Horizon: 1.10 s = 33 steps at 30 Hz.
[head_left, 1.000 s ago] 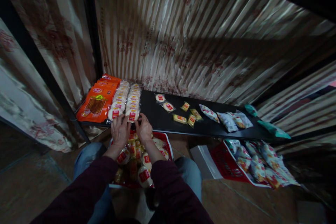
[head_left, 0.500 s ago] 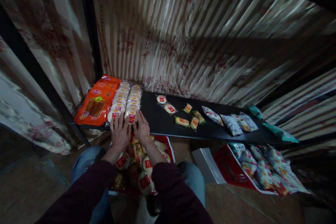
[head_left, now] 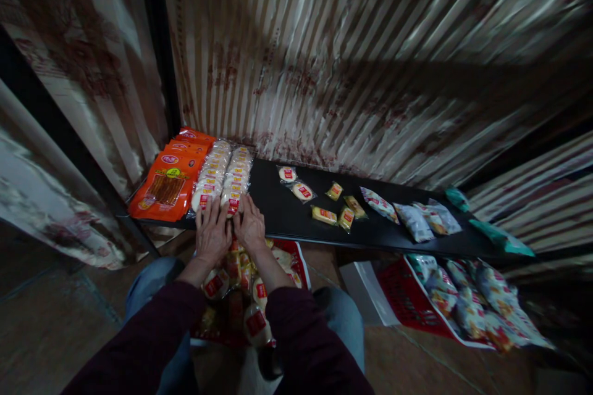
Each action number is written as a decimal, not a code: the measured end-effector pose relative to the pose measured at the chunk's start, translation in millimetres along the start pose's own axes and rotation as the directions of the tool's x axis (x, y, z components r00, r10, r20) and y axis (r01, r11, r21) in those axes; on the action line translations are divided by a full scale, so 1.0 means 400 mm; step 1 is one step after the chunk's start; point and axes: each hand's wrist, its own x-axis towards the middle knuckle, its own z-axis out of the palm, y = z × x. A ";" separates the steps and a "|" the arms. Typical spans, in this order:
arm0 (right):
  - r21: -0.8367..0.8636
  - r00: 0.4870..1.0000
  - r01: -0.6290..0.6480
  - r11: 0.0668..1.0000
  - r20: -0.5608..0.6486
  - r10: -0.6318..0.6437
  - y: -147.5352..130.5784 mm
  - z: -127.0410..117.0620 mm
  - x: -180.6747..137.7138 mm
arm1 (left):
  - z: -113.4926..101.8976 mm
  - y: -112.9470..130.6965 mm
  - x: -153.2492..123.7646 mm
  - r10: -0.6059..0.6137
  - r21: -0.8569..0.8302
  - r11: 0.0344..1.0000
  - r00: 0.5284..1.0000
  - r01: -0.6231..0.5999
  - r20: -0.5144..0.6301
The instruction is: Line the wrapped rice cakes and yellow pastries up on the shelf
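Two overlapping rows of wrapped white round crackers, a left row point(head_left: 210, 176) and a right row point(head_left: 237, 176), lie on the left part of the black shelf point(head_left: 278, 213). My left hand point(head_left: 213, 236) rests at the front end of the left row, fingers stretched forward and touching the nearest packet. Beside it, my right hand point(head_left: 251, 226) reaches to the front of the right row with its fingers extended against the wrapper. Neither hand visibly grips a packet; the thumbs' undersides are hidden. Below both forearms sits a red basket point(head_left: 301, 265) of mixed wrapped snacks.
Orange snack bags point(head_left: 167, 179) overlap at the shelf's left end. Loose crackers point(head_left: 302, 191), small yellow packets point(head_left: 324, 215), white bags point(head_left: 414, 222) and green bags point(head_left: 500, 237) lie rightward. Another red basket point(head_left: 407, 296) of bags stands on the floor. A striped curtain point(head_left: 296, 74) hangs behind.
Both hands stay at the front of the cracker rows with almost no movement. The view has shifted slightly, so the shelf's right side appears a little further right.
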 end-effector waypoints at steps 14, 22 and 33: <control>0.053 0.995 0.071 0.996 -0.068 -0.067 0.017 0.005 -0.014 | 0.015 -0.012 -0.011 0.045 0.000 0.999 0.998 -0.045 -0.042; 0.117 0.971 0.129 0.985 -0.217 -0.101 0.056 0.032 -0.113 | 0.004 -0.001 -0.110 0.018 -0.032 0.999 1.000 -0.018 -0.010; 0.049 0.988 0.045 0.998 -0.152 -0.037 0.155 0.022 -0.344 | 0.045 0.053 -0.342 0.054 -0.074 0.997 0.947 -0.032 0.317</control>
